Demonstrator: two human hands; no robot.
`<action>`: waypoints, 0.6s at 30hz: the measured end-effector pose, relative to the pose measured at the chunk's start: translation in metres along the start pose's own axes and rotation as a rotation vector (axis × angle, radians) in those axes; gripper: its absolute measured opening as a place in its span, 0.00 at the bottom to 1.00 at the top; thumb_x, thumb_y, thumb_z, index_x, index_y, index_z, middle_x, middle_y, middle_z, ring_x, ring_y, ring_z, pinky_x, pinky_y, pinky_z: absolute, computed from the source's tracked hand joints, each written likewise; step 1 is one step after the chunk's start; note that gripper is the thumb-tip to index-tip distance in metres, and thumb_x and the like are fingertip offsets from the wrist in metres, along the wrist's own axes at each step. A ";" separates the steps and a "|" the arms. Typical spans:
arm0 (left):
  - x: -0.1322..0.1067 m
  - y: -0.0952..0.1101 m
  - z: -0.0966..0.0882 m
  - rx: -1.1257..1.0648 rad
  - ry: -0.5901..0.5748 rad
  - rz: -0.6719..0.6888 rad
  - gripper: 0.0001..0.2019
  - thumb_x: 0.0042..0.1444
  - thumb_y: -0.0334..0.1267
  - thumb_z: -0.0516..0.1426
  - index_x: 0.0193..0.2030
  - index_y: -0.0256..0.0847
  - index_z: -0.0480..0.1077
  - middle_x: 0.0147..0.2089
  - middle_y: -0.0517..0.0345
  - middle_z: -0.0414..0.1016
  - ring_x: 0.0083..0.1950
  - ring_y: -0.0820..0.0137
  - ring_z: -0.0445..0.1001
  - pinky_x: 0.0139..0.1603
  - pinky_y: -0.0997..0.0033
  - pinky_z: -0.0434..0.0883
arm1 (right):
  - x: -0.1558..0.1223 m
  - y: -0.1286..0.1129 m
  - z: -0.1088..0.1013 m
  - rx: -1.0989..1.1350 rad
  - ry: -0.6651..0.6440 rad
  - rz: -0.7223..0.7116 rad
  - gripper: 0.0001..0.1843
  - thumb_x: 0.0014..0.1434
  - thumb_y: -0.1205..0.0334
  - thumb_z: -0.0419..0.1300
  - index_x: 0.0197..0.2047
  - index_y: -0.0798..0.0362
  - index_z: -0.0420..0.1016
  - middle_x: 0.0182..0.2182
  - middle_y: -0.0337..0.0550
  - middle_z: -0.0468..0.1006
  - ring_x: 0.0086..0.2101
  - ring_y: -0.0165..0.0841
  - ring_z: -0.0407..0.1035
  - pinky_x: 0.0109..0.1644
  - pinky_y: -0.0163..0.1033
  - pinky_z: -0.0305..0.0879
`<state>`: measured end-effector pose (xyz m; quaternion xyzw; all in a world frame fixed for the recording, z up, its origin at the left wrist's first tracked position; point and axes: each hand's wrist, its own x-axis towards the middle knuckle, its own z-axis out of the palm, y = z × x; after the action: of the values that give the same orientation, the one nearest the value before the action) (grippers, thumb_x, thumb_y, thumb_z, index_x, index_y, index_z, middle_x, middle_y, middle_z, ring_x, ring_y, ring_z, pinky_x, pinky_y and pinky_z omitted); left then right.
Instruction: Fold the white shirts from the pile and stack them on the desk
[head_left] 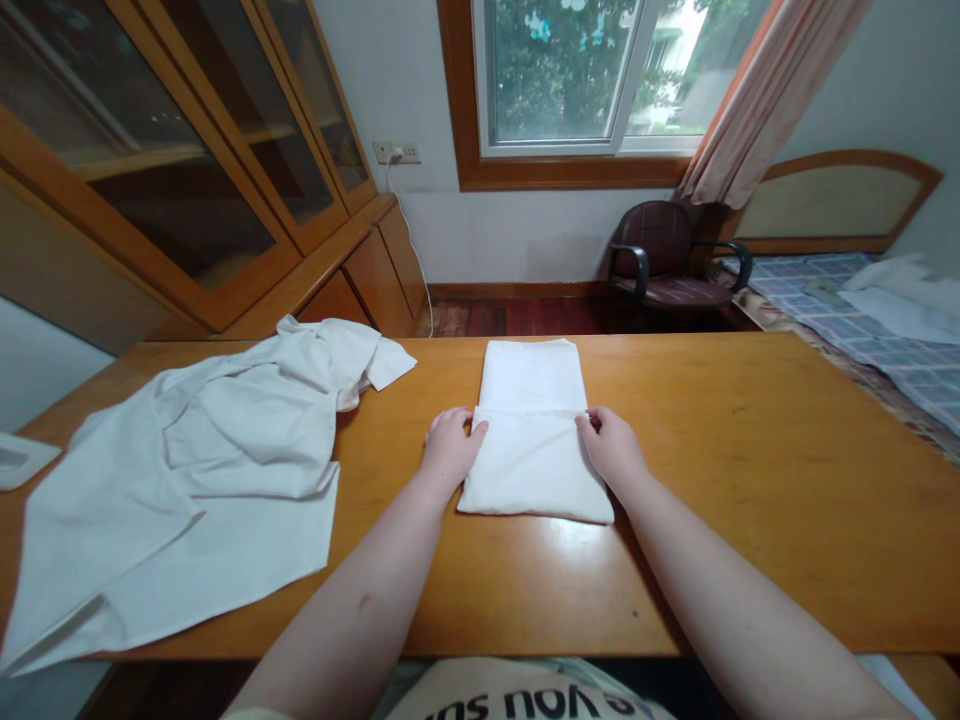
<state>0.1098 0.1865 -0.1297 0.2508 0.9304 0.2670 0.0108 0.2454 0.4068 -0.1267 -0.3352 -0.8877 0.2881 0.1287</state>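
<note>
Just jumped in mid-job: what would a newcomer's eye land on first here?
A folded white cloth lies at the middle of the table. The left hand and right hand grip the ends of its cross fold. On the table's left side, a larger white garment lies rumpled and spread out.

matt white cloth (pixel 531 440) on glossy, smooth wooden table (pixel 750 480).

White folded cloth (pixel 534 440) and white shirt (pixel 217 470) on orange-brown table (pixel 750 480); blue-checked bedsheet (pixel 885 340); pink curtain (pixel 757 95).
</note>
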 end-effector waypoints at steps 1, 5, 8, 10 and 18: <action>0.002 -0.001 -0.002 -0.019 0.005 0.045 0.10 0.56 0.43 0.54 0.37 0.41 0.72 0.52 0.51 0.73 0.58 0.60 0.65 0.60 0.59 0.60 | 0.000 0.000 0.000 0.001 0.001 0.003 0.16 0.60 0.54 0.51 0.41 0.55 0.74 0.35 0.49 0.78 0.36 0.38 0.70 0.38 0.39 0.61; 0.000 0.007 -0.010 -0.097 0.032 0.183 0.07 0.58 0.39 0.51 0.36 0.43 0.69 0.50 0.53 0.74 0.57 0.63 0.67 0.57 0.61 0.63 | 0.000 0.000 -0.001 0.003 0.003 0.002 0.14 0.60 0.57 0.50 0.40 0.54 0.74 0.37 0.49 0.78 0.37 0.38 0.71 0.39 0.39 0.61; -0.003 0.013 -0.011 -0.107 -0.069 0.168 0.09 0.62 0.41 0.47 0.40 0.43 0.67 0.41 0.53 0.75 0.45 0.64 0.73 0.44 0.65 0.68 | 0.001 0.001 -0.001 -0.021 -0.002 -0.003 0.14 0.61 0.59 0.50 0.40 0.55 0.74 0.37 0.50 0.78 0.38 0.39 0.71 0.39 0.39 0.61; -0.002 0.015 -0.010 -0.085 -0.101 0.129 0.09 0.62 0.41 0.47 0.39 0.43 0.66 0.37 0.54 0.75 0.39 0.64 0.73 0.38 0.67 0.67 | 0.001 0.001 -0.001 -0.046 -0.003 -0.006 0.14 0.61 0.59 0.50 0.41 0.55 0.74 0.38 0.51 0.78 0.38 0.40 0.71 0.40 0.40 0.61; 0.007 0.010 0.002 -0.164 -0.025 -0.049 0.08 0.59 0.42 0.53 0.41 0.44 0.69 0.38 0.57 0.78 0.40 0.66 0.74 0.35 0.71 0.64 | 0.002 0.001 0.000 -0.066 0.008 0.025 0.14 0.61 0.60 0.50 0.45 0.55 0.72 0.39 0.52 0.78 0.39 0.41 0.71 0.40 0.41 0.61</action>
<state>0.1086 0.1987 -0.1257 0.2297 0.9110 0.3388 0.0497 0.2437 0.4087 -0.1272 -0.3514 -0.8921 0.2587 0.1174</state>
